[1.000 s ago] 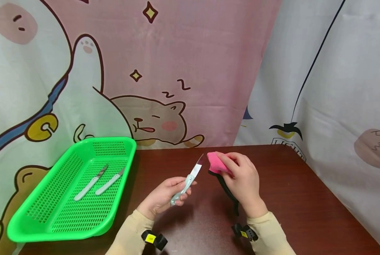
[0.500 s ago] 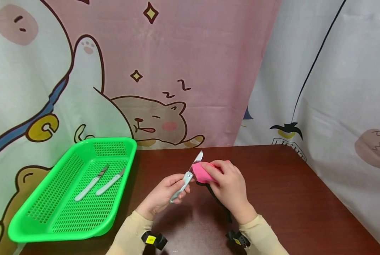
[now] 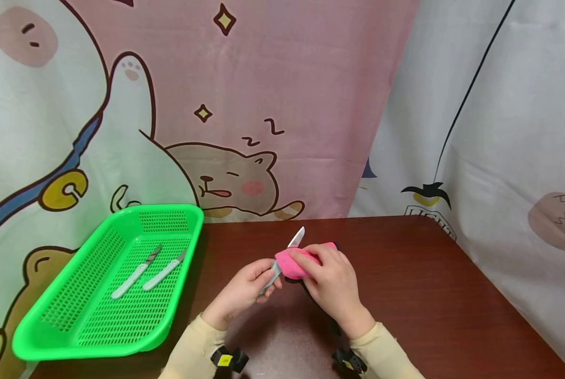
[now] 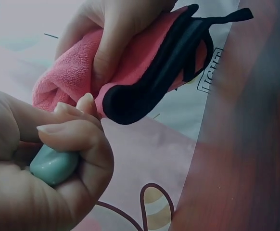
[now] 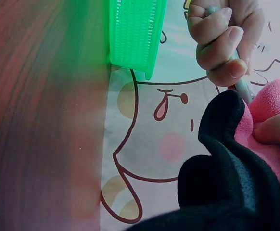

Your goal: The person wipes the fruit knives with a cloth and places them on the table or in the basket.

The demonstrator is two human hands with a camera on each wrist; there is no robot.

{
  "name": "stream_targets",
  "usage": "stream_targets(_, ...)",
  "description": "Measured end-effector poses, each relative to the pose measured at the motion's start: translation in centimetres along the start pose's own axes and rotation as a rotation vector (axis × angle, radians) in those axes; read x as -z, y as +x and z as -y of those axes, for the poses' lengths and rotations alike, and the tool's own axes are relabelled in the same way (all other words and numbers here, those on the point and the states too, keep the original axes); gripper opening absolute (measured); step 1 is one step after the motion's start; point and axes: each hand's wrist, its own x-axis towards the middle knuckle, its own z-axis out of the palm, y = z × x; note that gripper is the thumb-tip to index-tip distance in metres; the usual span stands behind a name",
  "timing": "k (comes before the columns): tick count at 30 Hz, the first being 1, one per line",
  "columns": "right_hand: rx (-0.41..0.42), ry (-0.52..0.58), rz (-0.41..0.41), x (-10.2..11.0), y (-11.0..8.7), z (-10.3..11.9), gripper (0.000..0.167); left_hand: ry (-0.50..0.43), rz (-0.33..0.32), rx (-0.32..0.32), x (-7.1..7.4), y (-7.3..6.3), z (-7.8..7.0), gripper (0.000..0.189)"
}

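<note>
Over the brown table (image 3: pixel 429 295) my left hand (image 3: pixel 244 289) grips the pale green handle (image 4: pixel 53 166) of a small knife (image 3: pixel 295 239), whose blade tip points up and away. My right hand (image 3: pixel 331 279) holds a pink cloth with black trim (image 3: pixel 291 263) folded around the lower part of the blade, close to the left hand's fingers (image 5: pixel 217 43). In the left wrist view the pink cloth (image 4: pixel 77 72) and its black edge (image 4: pixel 149 82) sit just above my curled fingers. The blade under the cloth is hidden.
A green perforated basket (image 3: pixel 36 326) stands at the table's left, with two more pale-handled knives (image 3: pixel 135 276) (image 3: pixel 165 270) lying in it. A cartoon-printed curtain hangs behind the table and along its right side.
The right hand has brought the pink cloth from beside the blade tip onto the blade and slid it down toward the handle. The left hand has kept its grip.
</note>
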Motion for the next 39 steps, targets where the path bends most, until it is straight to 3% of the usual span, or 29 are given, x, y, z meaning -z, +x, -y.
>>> stream_targets(10,-0.043,-0.009,0.016,0.1,-0.1,-0.5,0.046,0.027,-0.002,0.020,-0.2,-0.1,-0.3,0.016)
stream_targets(24,-0.193,-0.066,0.000,1.8,-0.1,-2.9,0.053,0.016,0.046,0.010,-0.7,0.0,0.0,0.021)
stream_targets(39,-0.259,-0.085,-0.088,3.6,0.2,-4.5,0.044,-0.037,0.072,0.004,-0.8,0.1,0.1,0.024)
